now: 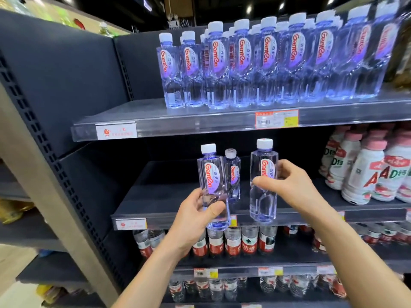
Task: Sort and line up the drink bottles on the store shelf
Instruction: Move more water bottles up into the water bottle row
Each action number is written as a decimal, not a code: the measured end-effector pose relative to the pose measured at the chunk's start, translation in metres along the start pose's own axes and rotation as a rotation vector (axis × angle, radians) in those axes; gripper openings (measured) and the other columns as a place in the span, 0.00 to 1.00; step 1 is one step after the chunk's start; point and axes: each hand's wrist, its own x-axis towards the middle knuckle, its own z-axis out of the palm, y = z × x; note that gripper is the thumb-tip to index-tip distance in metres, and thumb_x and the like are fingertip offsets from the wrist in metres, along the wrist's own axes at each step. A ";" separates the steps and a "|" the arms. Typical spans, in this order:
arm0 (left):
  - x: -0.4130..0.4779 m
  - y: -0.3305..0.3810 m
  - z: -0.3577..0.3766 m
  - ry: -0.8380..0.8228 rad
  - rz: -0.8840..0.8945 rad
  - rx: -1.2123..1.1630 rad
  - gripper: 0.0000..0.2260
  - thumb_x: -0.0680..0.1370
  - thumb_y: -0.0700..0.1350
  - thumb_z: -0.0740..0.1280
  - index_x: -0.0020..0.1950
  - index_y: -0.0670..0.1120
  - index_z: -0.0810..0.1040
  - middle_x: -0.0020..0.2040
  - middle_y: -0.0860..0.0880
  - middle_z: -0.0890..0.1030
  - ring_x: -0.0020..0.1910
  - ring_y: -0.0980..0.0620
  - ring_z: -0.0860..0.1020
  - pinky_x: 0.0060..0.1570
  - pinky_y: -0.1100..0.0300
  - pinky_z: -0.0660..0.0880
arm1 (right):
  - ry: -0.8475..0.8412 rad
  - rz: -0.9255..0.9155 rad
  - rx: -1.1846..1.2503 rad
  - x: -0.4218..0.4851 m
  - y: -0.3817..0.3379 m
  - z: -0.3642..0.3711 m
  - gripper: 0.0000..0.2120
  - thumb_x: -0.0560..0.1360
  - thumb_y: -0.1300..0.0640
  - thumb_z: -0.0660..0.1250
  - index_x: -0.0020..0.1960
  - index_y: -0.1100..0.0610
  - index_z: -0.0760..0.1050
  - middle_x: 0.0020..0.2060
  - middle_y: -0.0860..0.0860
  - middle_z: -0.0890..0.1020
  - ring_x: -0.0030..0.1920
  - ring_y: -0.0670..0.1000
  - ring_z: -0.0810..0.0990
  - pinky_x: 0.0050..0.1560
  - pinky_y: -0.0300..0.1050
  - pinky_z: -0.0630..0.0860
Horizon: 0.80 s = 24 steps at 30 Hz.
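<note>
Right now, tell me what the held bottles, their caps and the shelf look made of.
Bottles, one in the left hand and one in the right hand: clear glossy plastic, likely; the shelf shows through them.
Caps: opaque white plastic, apparently ridged.
Shelf: dark matte, probably painted metal; its front strip looks like clear plastic.

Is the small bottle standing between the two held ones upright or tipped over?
Upright. The small bottle stands on the middle shelf, cap on top, behind the bottle in the left hand.

Two hands (pixel 195 215), three loose bottles (pixel 232 174)
</note>
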 end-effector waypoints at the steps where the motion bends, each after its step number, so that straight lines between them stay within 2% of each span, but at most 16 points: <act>1: -0.001 0.002 0.000 -0.009 0.013 0.004 0.16 0.78 0.46 0.72 0.65 0.53 0.77 0.59 0.56 0.85 0.60 0.56 0.82 0.58 0.61 0.78 | -0.009 -0.014 0.018 -0.003 -0.004 0.000 0.16 0.67 0.50 0.83 0.49 0.51 0.81 0.46 0.53 0.87 0.44 0.49 0.85 0.44 0.40 0.78; 5: -0.003 0.013 -0.003 -0.027 0.052 -0.003 0.18 0.77 0.49 0.72 0.66 0.51 0.77 0.59 0.55 0.85 0.60 0.56 0.82 0.55 0.64 0.78 | -0.025 -0.053 0.055 -0.011 -0.019 0.002 0.15 0.66 0.49 0.83 0.47 0.51 0.81 0.45 0.55 0.86 0.42 0.50 0.84 0.46 0.44 0.79; 8: -0.003 0.025 -0.003 -0.013 0.084 -0.025 0.19 0.75 0.50 0.72 0.66 0.51 0.77 0.58 0.55 0.86 0.58 0.57 0.83 0.53 0.67 0.77 | -0.018 -0.088 0.062 -0.012 -0.030 0.006 0.21 0.61 0.40 0.82 0.46 0.50 0.82 0.45 0.56 0.86 0.41 0.52 0.83 0.51 0.54 0.81; 10: -0.004 0.032 -0.002 -0.008 0.105 -0.056 0.19 0.74 0.49 0.71 0.64 0.49 0.78 0.56 0.55 0.86 0.57 0.58 0.83 0.50 0.69 0.77 | -0.017 -0.092 0.072 -0.012 -0.035 0.008 0.23 0.60 0.38 0.81 0.47 0.51 0.82 0.46 0.57 0.86 0.41 0.50 0.82 0.52 0.56 0.81; 14: -0.006 0.045 -0.003 -0.022 0.146 -0.073 0.18 0.75 0.49 0.70 0.64 0.49 0.78 0.57 0.56 0.86 0.57 0.58 0.83 0.50 0.70 0.77 | -0.033 -0.099 0.133 -0.009 -0.044 0.009 0.15 0.69 0.48 0.80 0.50 0.55 0.82 0.46 0.60 0.86 0.40 0.46 0.81 0.43 0.42 0.79; 15: -0.007 0.048 -0.004 -0.023 0.153 -0.071 0.18 0.75 0.50 0.70 0.64 0.49 0.78 0.57 0.56 0.86 0.57 0.58 0.83 0.50 0.70 0.77 | -0.037 -0.102 0.154 -0.009 -0.048 0.010 0.14 0.70 0.50 0.80 0.50 0.56 0.82 0.45 0.59 0.86 0.38 0.44 0.81 0.39 0.37 0.78; 17: -0.007 0.054 -0.007 -0.019 0.169 -0.075 0.19 0.75 0.51 0.69 0.65 0.49 0.78 0.57 0.55 0.86 0.58 0.58 0.83 0.52 0.70 0.77 | -0.051 -0.110 0.202 -0.008 -0.054 0.010 0.13 0.72 0.51 0.79 0.50 0.57 0.81 0.41 0.55 0.85 0.35 0.41 0.80 0.34 0.33 0.75; 19: -0.006 0.062 -0.010 -0.005 0.203 -0.068 0.20 0.74 0.51 0.69 0.65 0.49 0.77 0.57 0.55 0.86 0.58 0.58 0.83 0.53 0.69 0.76 | -0.067 -0.117 0.247 -0.008 -0.061 0.009 0.14 0.70 0.48 0.79 0.49 0.56 0.81 0.40 0.52 0.84 0.36 0.43 0.80 0.37 0.38 0.77; 22: -0.004 0.076 -0.017 0.058 0.265 -0.081 0.24 0.70 0.51 0.72 0.64 0.48 0.74 0.54 0.53 0.87 0.56 0.54 0.84 0.49 0.65 0.79 | -0.090 -0.148 0.261 -0.005 -0.077 0.009 0.22 0.61 0.39 0.79 0.47 0.52 0.83 0.40 0.50 0.86 0.42 0.49 0.83 0.47 0.52 0.78; 24: -0.002 0.093 -0.023 0.119 0.320 -0.083 0.27 0.68 0.51 0.74 0.64 0.46 0.73 0.53 0.52 0.87 0.54 0.54 0.85 0.48 0.64 0.79 | -0.113 -0.197 0.258 -0.002 -0.094 0.009 0.24 0.58 0.39 0.79 0.48 0.53 0.83 0.42 0.49 0.87 0.44 0.49 0.84 0.50 0.52 0.78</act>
